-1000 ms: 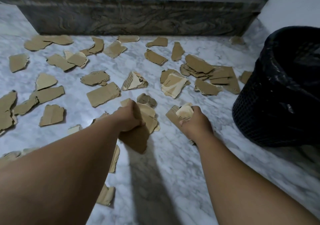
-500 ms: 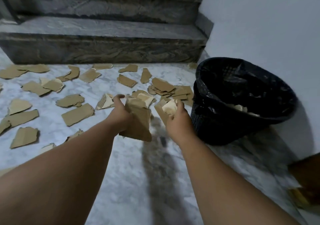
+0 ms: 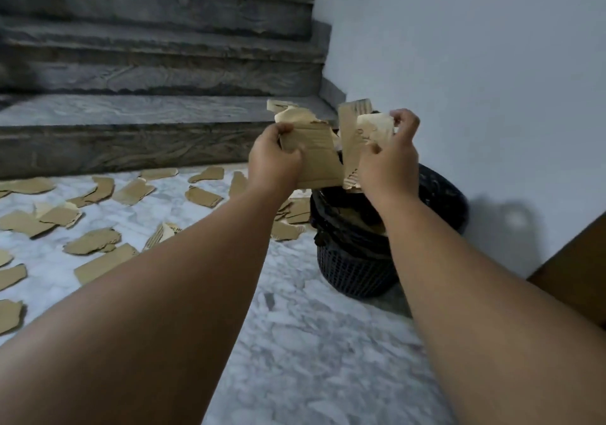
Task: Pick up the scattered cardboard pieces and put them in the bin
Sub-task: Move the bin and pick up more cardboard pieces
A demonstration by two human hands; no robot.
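Above the black mesh bin (image 3: 357,270), both my hands hold torn brown cardboard. My left hand (image 3: 273,159) grips a stack of pieces (image 3: 316,152), the biggest a flat brown sheet. My right hand (image 3: 390,159) pinches several smaller pieces (image 3: 355,129), one a tall strip with its corrugated edge showing. The two bundles nearly touch over the bin's mouth. A black liner sits in the bin, and some cardboard lies inside it, mostly hidden by my arms. Several more scattered pieces (image 3: 131,192) lie on the white marble floor to the left.
Dark stone stairs (image 3: 157,106) rise behind the scattered cardboard. A pale wall (image 3: 475,80) stands right behind the bin. A brown box edge (image 3: 577,280) shows at the far right. Bare marble floor (image 3: 311,342) lies between my arms.
Both hands rose from the floor with their cardboard and moved right, from beside the bin to above its mouth. The view tilted up toward the stairs and wall.
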